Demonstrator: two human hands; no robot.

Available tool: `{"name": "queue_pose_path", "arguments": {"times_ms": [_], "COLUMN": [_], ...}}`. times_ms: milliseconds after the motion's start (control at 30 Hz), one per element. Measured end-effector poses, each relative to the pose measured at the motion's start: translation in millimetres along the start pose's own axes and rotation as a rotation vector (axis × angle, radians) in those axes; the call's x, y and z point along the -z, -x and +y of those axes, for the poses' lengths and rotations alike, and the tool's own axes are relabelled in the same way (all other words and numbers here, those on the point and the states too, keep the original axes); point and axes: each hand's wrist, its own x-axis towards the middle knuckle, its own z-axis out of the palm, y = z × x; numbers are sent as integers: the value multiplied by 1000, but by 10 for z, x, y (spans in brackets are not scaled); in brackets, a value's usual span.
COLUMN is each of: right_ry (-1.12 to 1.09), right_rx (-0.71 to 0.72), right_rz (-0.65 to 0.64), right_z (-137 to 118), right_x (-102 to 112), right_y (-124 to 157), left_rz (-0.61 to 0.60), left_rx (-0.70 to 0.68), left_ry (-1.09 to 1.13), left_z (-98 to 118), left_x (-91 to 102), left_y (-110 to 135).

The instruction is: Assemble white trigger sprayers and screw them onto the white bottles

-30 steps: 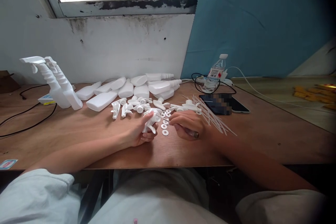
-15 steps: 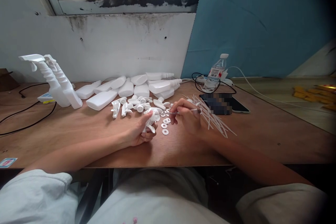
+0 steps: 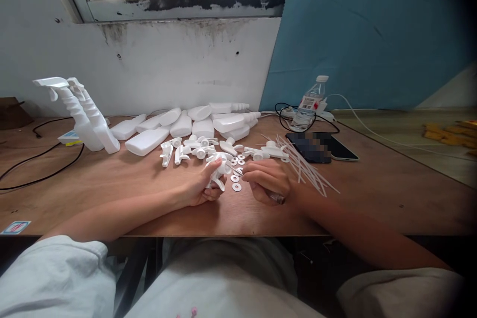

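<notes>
My left hand (image 3: 206,186) is closed around a white trigger spray head (image 3: 219,171), its lever pointing down towards the table. My right hand (image 3: 266,179) grips a slim screwdriver-like tool (image 3: 278,198); the brownish handle end sticks out below the palm. Its thin metal shaft (image 3: 235,169) reaches to the opening of the spray head, and the exact tip is hard to make out. Between the hands lie several flat white ring washers (image 3: 236,187). Just behind are more loose trigger spray heads (image 3: 201,146), some of them beside my right fingers.
White bottles (image 3: 147,140) lie piled along the wall. Two bottles with sprayers (image 3: 87,119) stand tilted at left. Thin white tubes (image 3: 309,171) are spread right of my right hand, near a phone (image 3: 345,149), a water bottle (image 3: 311,104) and cables. The table edge (image 3: 223,235) runs close to me.
My right hand has turned and dropped a little, so the tool's handle now slants down towards me instead of lying level. My left hand keeps its hold on the spray head.
</notes>
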Motion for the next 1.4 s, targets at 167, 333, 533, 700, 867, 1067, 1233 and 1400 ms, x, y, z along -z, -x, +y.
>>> {"name": "queue_pose_path", "arguments": {"times_ms": [167, 333, 533, 700, 867, 1067, 1233, 1400], "right_ry": [-247, -622, -751, -874, -977, -1174, -935, -757], "right_rx": [-263, -485, -474, -577, -688, -839, -925, -937], "right_rz": [188, 331, 390, 462, 384, 283, 267, 255], "right_z": [-50, -28, 17, 16, 76, 334, 391, 318], "right_x": [-70, -191, -233, -228, -162, -75, -83, -77], "right_y": [30, 20, 26, -8, -75, -63, -10, -27], "left_rz": [32, 21, -34, -50, -39, 157, 441, 573], "left_rx": [-2, 4, -15, -12, -21, -247, -695, -670], "left_ry": [12, 56, 82, 40, -30, -578, -1252, -1594], "left_z": [-19, -9, 11, 26, 85, 312, 467, 576], "left_x": [-28, 103, 157, 154, 92, -6, 162, 403], "left_y": [29, -17, -60, -48, -19, 37, 68, 29]}}
